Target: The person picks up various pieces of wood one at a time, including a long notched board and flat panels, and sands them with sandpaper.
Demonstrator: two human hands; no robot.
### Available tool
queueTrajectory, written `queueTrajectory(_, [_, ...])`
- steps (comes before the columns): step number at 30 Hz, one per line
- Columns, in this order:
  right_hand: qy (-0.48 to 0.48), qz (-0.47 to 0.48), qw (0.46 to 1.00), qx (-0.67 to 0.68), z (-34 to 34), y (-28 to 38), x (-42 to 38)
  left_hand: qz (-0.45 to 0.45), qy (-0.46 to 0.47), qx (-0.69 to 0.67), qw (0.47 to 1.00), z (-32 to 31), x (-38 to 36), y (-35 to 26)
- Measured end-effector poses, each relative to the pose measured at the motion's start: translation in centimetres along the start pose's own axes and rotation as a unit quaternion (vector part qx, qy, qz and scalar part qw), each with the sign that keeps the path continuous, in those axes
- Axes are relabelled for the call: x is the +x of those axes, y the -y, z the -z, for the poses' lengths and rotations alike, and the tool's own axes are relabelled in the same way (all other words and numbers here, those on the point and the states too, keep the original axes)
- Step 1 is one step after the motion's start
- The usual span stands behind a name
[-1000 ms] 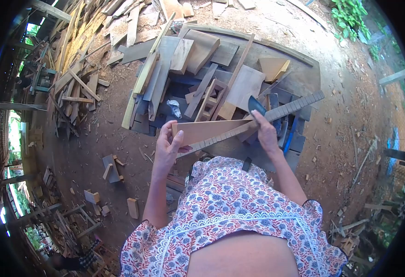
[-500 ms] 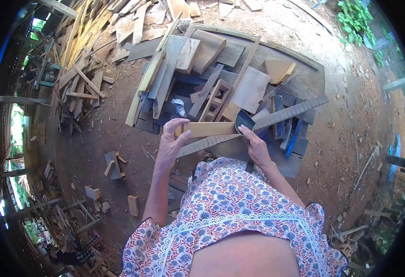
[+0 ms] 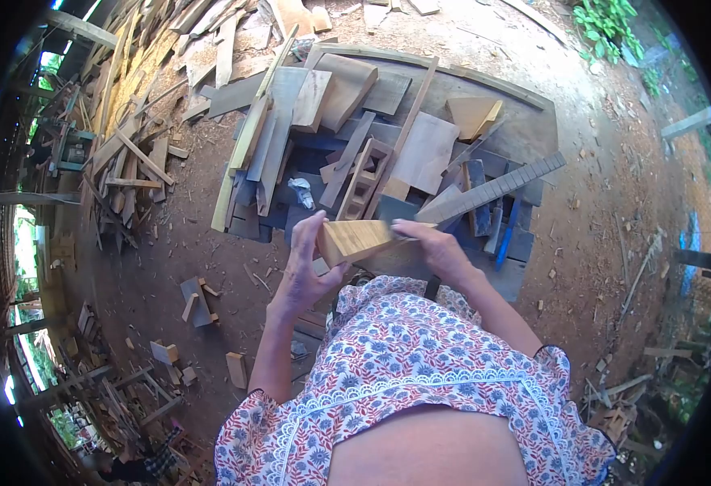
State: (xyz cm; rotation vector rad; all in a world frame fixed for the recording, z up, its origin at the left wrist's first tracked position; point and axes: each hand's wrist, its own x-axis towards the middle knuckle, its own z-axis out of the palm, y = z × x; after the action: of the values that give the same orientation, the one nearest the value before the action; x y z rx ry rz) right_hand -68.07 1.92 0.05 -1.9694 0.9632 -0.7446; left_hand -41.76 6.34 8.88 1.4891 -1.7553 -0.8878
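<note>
My left hand (image 3: 300, 263) grips one end of a pale wooden block (image 3: 359, 236), thumb below and fingers over the top. The block is tilted so its broad striped face shows. At its right end is my right hand (image 3: 440, 249), fingers bent and a little blurred, holding a dark sheet of sandpaper (image 3: 394, 208) against the wood. Part of the sheet is hidden behind the fingers and block. Just beyond the hands, a long grey strip with cross marks (image 3: 493, 192) lies over the work table (image 3: 525, 134).
On the table are a hollow brick (image 3: 364, 180), a crumpled white piece (image 3: 300, 193), a blue-handled tool (image 3: 508, 235) and several boards. Scrap wood (image 3: 141, 166) is heaped at the left. Small offcuts (image 3: 199, 302) lie on the dirt floor.
The block has turned from lying nearly flat to showing a broad tilted face. My right hand and the sandpaper have shifted left along it.
</note>
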Motion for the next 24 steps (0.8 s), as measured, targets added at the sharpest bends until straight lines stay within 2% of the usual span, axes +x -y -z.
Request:
queueTrajectory(1, [-0.002,-0.096,0.995,-0.005,0.0,-2.5,-1.5,0.002,-0.003,0.000,1.000,0.0,-0.1,0.1])
queueTrajectory(3, [-0.022,-0.099,0.987,-0.121,0.7,-6.4,-4.6,0.000,-0.001,-0.007,1.000,0.2,0.0,0.2])
queueTrajectory(4, [-0.014,-0.086,0.989,-0.120,1.2,-6.2,-4.7,0.004,-0.016,-0.003,1.000,0.3,0.2,0.1])
queueTrajectory(6, [-0.054,-0.133,0.987,-0.072,1.7,-4.7,-5.1,0.128,0.015,0.009,0.992,0.8,0.4,0.0])
queueTrajectory(9, [-0.077,-0.127,0.988,-0.041,1.8,-1.8,-3.7,0.127,-0.028,0.041,0.991,0.6,0.4,1.6])
queueTrajectory(10, [-0.082,-0.110,0.990,-0.038,1.6,-1.2,-3.3,0.065,-0.054,0.076,0.993,0.5,0.4,2.7])
queueTrajectory(11, [-0.085,-0.121,0.989,-0.003,1.3,-0.9,-3.2,0.063,-0.069,0.076,0.993,0.6,0.4,3.4])
queueTrajectory(12, [-0.091,-0.121,0.988,0.008,1.2,-0.4,-2.9,0.190,-0.042,-0.056,0.979,1.0,0.5,3.6])
queueTrajectory(13, [-0.096,-0.123,0.988,0.018,1.3,0.2,-2.9,0.309,-0.011,-0.191,0.932,1.4,0.4,3.8])
queueTrajectory(14, [-0.112,-0.129,0.985,0.027,1.6,0.6,-2.9,0.307,-0.043,-0.195,0.931,2.3,0.5,4.1])
queueTrajectory(15, [-0.106,-0.115,0.987,0.022,2.3,1.0,-2.8,0.349,-0.050,-0.224,0.909,3.5,0.5,5.2])
queueTrajectory(17, [-0.220,-0.130,0.967,-0.004,3.2,1.8,-3.2,0.374,-0.141,-0.300,0.866,5.4,0.4,6.5])
queueTrajectory(18, [-0.216,-0.119,0.969,-0.005,3.5,0.9,-4.0,0.363,-0.177,-0.344,0.848,5.8,1.0,7.3])
queueTrajectory(19, [-0.238,-0.185,0.953,-0.029,4.1,-0.8,-5.2,0.351,-0.211,-0.386,0.827,6.1,1.6,8.6])
queueTrajectory(20, [-0.260,-0.250,0.931,-0.054,4.7,-1.9,-6.1,0.338,-0.236,-0.455,0.789,5.6,2.8,10.7])
queueTrajectory(21, [-0.258,-0.245,0.933,-0.056,5.2,-2.2,-6.5,0.336,-0.274,-0.577,0.692,3.9,5.1,17.7])
queueTrajectory(22, [-0.273,-0.242,0.927,-0.084,5.6,-2.3,-6.8,0.341,-0.295,-0.597,0.663,3.7,7.5,17.1])
queueTrajectory(23, [-0.288,-0.239,0.920,-0.113,5.8,-2.3,-6.8,0.348,-0.276,-0.665,0.600,3.4,10.2,18.0])
queueTrajectory(24, [-0.290,-0.235,0.920,-0.117,5.9,-1.8,-6.7,0.347,-0.204,-0.736,0.544,2.8,13.5,23.6])
